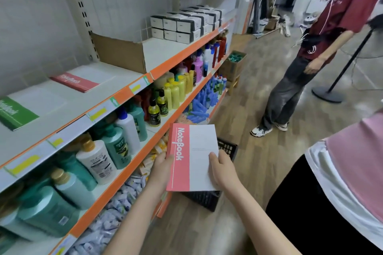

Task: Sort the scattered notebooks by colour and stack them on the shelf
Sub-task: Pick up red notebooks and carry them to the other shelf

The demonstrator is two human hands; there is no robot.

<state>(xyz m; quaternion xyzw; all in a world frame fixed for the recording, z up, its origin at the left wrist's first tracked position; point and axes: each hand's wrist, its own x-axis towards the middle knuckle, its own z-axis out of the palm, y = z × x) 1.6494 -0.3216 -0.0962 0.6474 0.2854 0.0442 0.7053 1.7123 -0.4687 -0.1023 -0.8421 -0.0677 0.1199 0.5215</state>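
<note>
Both hands hold a pink-and-white notebook (191,157) up in front of the shelving, cover facing the camera, w/ "NoteBook" printed down its pink strip. Left hand (160,168) grips the pink spine edge, fingers curled behind the cover & hidden. Right hand (222,168) pinches the lower right corner, thumb lying on the white cover, other fingers underneath, can't tell how they lie. Directly below the notebook sits a black plastic basket (207,198) on the wood floor. On the top shelf (116,87) lie 2 more notebooks, well apart: a pink one (75,82) & a green one (15,113) nearer the left edge. Lower shelves carry bottles (116,145). Another person (306,58) stands farther down the aisle.
</note>
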